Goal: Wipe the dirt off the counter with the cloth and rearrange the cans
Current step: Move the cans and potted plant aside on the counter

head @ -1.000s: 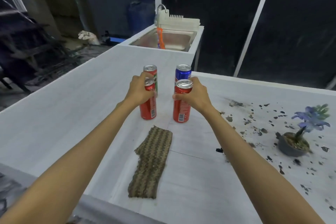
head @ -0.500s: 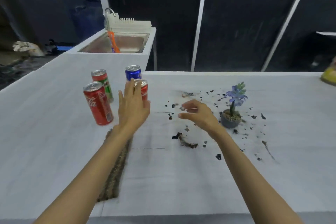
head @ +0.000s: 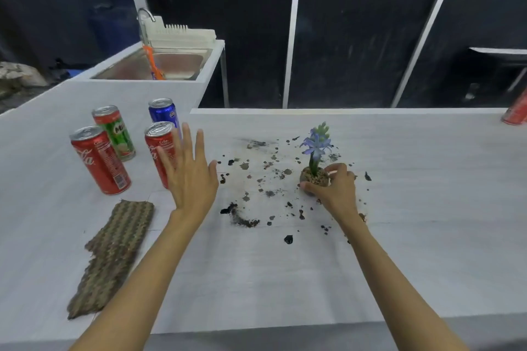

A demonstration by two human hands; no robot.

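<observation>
The dirt [head: 251, 179] is all over the surface [head: 427, 208] and the cloth [head: 114, 251] lies unused – the right hand [head: 336, 188] wraps the little plant pot [head: 312, 178], the left hand [head: 191, 177] is flat, empty, by four cans [head: 99, 159].

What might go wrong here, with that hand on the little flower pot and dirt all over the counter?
1. The right hand grips the small flower pot amid the dirt; tipping it as it lifts could spill more soil.
2. The open left hand hovers just in front of a red can; a careless sweep might knock it over.
3. The cloth lies unused, so a bare arm could smear the dirt.
</observation>
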